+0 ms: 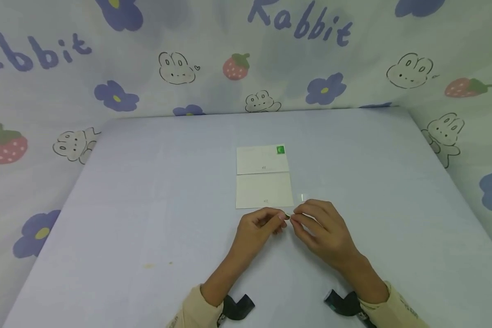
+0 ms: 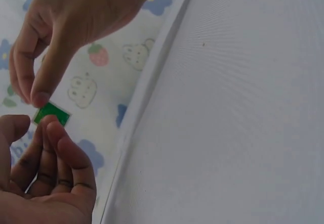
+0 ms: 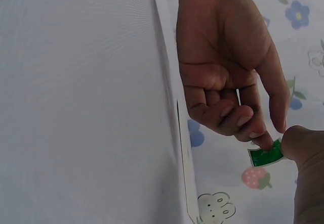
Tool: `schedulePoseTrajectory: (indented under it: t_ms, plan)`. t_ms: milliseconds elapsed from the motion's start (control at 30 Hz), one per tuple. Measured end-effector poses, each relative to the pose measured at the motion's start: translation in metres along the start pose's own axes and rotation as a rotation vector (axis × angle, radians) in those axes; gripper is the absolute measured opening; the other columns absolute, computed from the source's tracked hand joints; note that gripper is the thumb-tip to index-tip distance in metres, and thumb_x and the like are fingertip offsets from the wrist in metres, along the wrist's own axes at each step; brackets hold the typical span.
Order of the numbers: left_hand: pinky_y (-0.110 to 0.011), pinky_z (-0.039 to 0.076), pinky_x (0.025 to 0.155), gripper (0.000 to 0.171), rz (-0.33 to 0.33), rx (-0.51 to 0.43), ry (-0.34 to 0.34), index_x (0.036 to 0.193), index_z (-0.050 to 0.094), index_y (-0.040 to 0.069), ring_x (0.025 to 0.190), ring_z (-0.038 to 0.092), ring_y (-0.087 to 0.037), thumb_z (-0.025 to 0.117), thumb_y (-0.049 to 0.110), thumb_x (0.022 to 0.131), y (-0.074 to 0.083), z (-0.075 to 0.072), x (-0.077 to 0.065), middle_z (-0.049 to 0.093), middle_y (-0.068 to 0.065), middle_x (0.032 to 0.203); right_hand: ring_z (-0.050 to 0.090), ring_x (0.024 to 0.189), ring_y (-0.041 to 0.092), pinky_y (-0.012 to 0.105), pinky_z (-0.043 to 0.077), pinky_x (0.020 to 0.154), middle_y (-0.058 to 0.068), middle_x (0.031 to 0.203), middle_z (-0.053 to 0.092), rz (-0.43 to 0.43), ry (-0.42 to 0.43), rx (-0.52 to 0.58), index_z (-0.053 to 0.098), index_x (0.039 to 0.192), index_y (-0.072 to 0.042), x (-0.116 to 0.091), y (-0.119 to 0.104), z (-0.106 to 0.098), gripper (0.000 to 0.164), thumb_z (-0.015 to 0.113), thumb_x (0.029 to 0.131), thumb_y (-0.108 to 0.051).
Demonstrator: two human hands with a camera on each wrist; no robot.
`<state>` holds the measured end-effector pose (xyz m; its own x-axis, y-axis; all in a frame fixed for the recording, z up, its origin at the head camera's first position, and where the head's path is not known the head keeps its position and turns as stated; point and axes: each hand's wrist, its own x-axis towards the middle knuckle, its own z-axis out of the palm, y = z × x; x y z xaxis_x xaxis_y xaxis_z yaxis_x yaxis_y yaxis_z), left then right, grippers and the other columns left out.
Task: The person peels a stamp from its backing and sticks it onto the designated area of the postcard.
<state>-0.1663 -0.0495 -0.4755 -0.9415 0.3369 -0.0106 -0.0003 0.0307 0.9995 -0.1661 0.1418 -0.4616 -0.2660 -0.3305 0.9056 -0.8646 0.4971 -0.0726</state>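
In the head view, my left hand [image 1: 252,230] and right hand [image 1: 325,232] meet low over the white table. A small green stamp [image 2: 59,115] with a pale border is pinched between their fingertips. In the right wrist view, a left fingertip lies on the face of the stamp [image 3: 264,157]. My right thumb [image 3: 298,145] presses its edge, and the stamp bends slightly. Just beyond the hands lie two cream paper rectangles like envelopes, edge to edge. A green stamp [image 1: 280,150] sits at the top right corner of the farther one [image 1: 256,159]; the nearer one [image 1: 262,187] bears only faint writing.
A small clear piece of film [image 1: 302,197] lies right of the nearer envelope, close to my right fingers. Yellowish specks [image 1: 149,265] mark the white tabletop [image 1: 147,182] at left. A curtain [image 1: 213,41] printed with rabbits, flowers and strawberries surrounds the table.
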Motion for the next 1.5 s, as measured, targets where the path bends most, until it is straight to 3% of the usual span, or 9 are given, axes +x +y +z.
schedulePoseTrajectory:
  t_ms: [233, 467, 600, 733, 967, 1267, 1500]
  plan:
    - [-0.029, 0.054, 0.073, 0.027, -0.055, -0.051, 0.010, 0.107, 0.074, 0.006, 0.081, 0.064, -0.019, 0.069, 0.031, 0.096, -0.002, -0.002, 0.002, 0.071, -0.005, 0.091, 0.063, 0.082, 0.030, 0.032, 0.052, 0.073, 0.013, 0.090, 0.068, -0.036, -0.047, 0.004, 0.072, 0.080, 0.007, 0.004, -0.003, 0.001, 0.020, 0.063, 0.096, -0.002]
    - [-0.028, 0.054, 0.072, 0.020, -0.055, -0.058, 0.040, 0.104, 0.074, 0.009, 0.082, 0.064, -0.019, 0.071, 0.028, 0.095, -0.005, -0.002, 0.002, 0.071, -0.005, 0.091, 0.063, 0.083, 0.030, 0.034, 0.052, 0.076, 0.013, 0.093, 0.068, -0.012, -0.062, 0.011, 0.073, 0.085, 0.004, 0.001, -0.003, 0.002, 0.020, 0.063, 0.098, -0.007]
    - [-0.028, 0.055, 0.073, 0.018, 0.003, 0.009, 0.069, 0.103, 0.075, 0.011, 0.084, 0.067, -0.018, 0.072, 0.027, 0.095, -0.006, -0.001, 0.001, 0.072, -0.001, 0.091, 0.062, 0.084, 0.032, 0.036, 0.051, 0.084, 0.014, 0.093, 0.066, 0.053, -0.039, 0.045, 0.073, 0.088, 0.002, -0.004, -0.001, 0.003, 0.019, 0.066, 0.098, -0.013]
    - [-0.027, 0.054, 0.075, 0.011, 0.104, 0.112, 0.098, 0.101, 0.076, 0.016, 0.085, 0.067, -0.014, 0.073, 0.025, 0.094, -0.008, -0.001, 0.001, 0.072, 0.006, 0.092, 0.061, 0.088, 0.034, 0.034, 0.048, 0.092, 0.014, 0.095, 0.066, 0.113, -0.052, 0.065, 0.072, 0.091, 0.002, -0.010, 0.002, 0.004, 0.020, 0.068, 0.097, -0.017]
    - [-0.026, 0.052, 0.068, 0.005, 0.273, 0.255, 0.114, 0.097, 0.076, 0.018, 0.077, 0.061, -0.011, 0.072, 0.017, 0.095, -0.011, 0.000, 0.001, 0.066, 0.011, 0.085, 0.061, 0.091, 0.031, 0.030, 0.046, 0.095, 0.013, 0.098, 0.066, 0.178, -0.091, 0.108, 0.073, 0.093, 0.000, -0.017, 0.007, 0.007, 0.019, 0.066, 0.098, -0.017]
    - [-0.024, 0.052, 0.064, 0.005, 0.370, 0.365, 0.134, 0.094, 0.075, 0.013, 0.073, 0.059, -0.007, 0.072, 0.010, 0.093, -0.010, -0.001, 0.002, 0.065, 0.011, 0.083, 0.060, 0.093, 0.029, 0.024, 0.047, 0.093, 0.011, 0.098, 0.066, 0.255, -0.085, 0.111, 0.074, 0.091, -0.001, -0.020, 0.007, 0.006, 0.019, 0.066, 0.098, -0.017]
    - [-0.024, 0.052, 0.062, 0.005, 0.402, 0.378, 0.144, 0.094, 0.075, 0.013, 0.073, 0.058, -0.006, 0.072, 0.009, 0.093, -0.012, -0.002, 0.003, 0.065, 0.009, 0.083, 0.060, 0.093, 0.029, 0.018, 0.047, 0.090, 0.012, 0.097, 0.066, 0.346, -0.022, 0.118, 0.073, 0.090, 0.000, -0.021, 0.010, 0.003, 0.022, 0.066, 0.098, -0.020]
